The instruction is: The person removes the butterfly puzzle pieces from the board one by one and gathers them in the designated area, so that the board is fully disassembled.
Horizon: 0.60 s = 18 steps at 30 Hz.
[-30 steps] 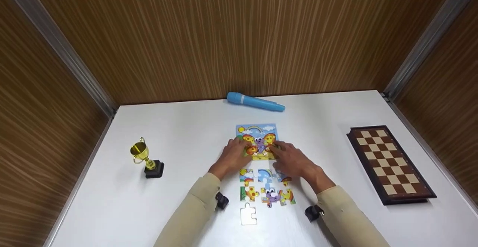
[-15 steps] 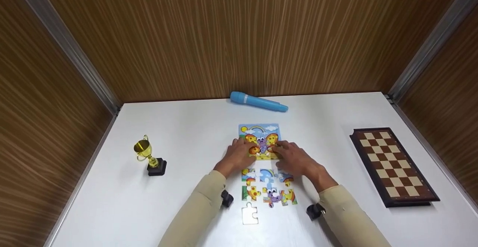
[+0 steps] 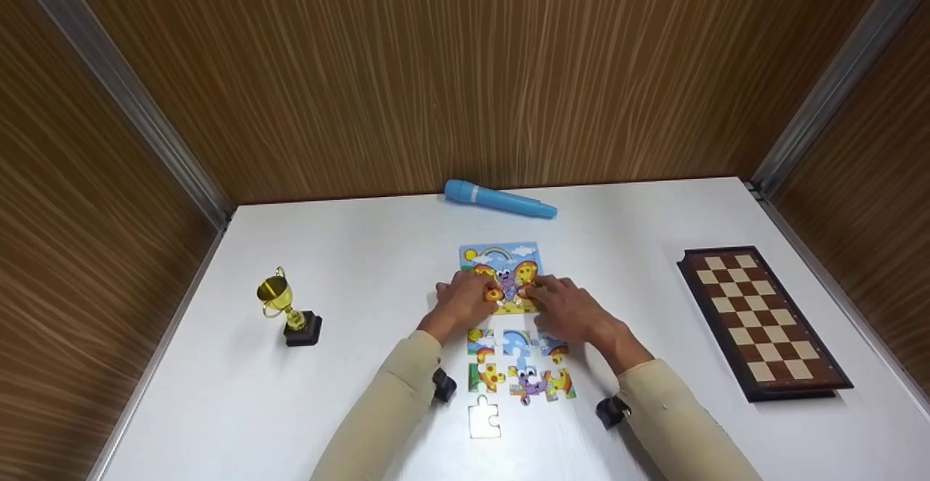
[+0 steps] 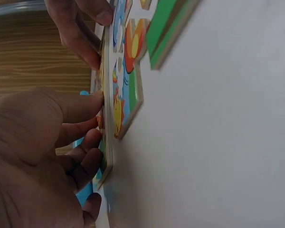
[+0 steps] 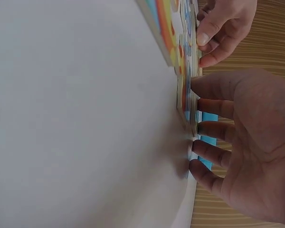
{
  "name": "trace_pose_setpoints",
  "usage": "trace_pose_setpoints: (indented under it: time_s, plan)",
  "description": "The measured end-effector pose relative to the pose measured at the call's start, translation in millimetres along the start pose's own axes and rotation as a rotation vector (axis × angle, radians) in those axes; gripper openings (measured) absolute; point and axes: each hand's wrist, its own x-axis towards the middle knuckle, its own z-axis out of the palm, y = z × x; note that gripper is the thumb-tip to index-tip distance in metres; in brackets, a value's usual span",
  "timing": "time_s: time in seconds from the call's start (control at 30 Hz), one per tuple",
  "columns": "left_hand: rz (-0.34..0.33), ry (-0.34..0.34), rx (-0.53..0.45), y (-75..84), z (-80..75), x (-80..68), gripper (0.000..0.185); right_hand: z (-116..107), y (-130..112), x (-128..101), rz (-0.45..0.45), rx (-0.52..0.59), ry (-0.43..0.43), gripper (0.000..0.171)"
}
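A square butterfly picture puzzle board (image 3: 505, 252) lies flat on the white table in the head view. My left hand (image 3: 463, 298) rests over its left side, thumb and fingertips touching the picture. On the right side, my right hand (image 3: 570, 310) touches the board with fairly straight fingers, as the right wrist view's hand (image 5: 256, 142) shows. Several loose puzzle pieces (image 3: 485, 377) lie in rows nearer to me, some partly under the right hand. The nearest puzzle piece (image 3: 484, 421) shows a plain pale face. In the left wrist view my left hand (image 4: 42, 147) has its fingers bent slightly.
A blue toy microphone (image 3: 501, 200) lies behind the board near the back wall. To the left stands a gold trophy cup (image 3: 280, 298) on a black base. A brown and cream chessboard (image 3: 759, 317) lies at the right. Wood-grain panels (image 3: 465, 74) enclose the table.
My left hand has shifted slightly to the right over the board. The right hand stays on its side, and the loose pieces lie as before. The head view sways a little.
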Motion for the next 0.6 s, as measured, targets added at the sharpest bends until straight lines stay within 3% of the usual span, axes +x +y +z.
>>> trace_pose_setpoints:
  time_s: [0.17, 0.27, 0.4, 0.5, 0.6]
  plan:
    - [0.018, 0.053, -0.026, 4.2, 2.6, -1.5, 0.017, 0, -2, 0, 0.005, -0.007, -0.010, 0.056]
    - [0.033, 0.062, 0.003, 8.8, 4.9, -1.5, 0.028, 0, -3, 0, 0.010, -0.016, -0.006, 0.056]
    - [-0.034, 0.055, 0.039, 13.0, 7.7, -1.4, 0.045, 1, -3, 0, 0.010, -0.020, -0.010, 0.056]
    - [-0.090, 0.061, 0.033, 13.4, 9.4, -0.7, 0.039, 1, -4, 0, 0.015, -0.018, -0.021, 0.056]
    - [-0.095, 0.066, 0.029, 12.6, 9.8, 0.8, 0.035, 1, -4, 0, 0.026, -0.018, -0.027, 0.056]
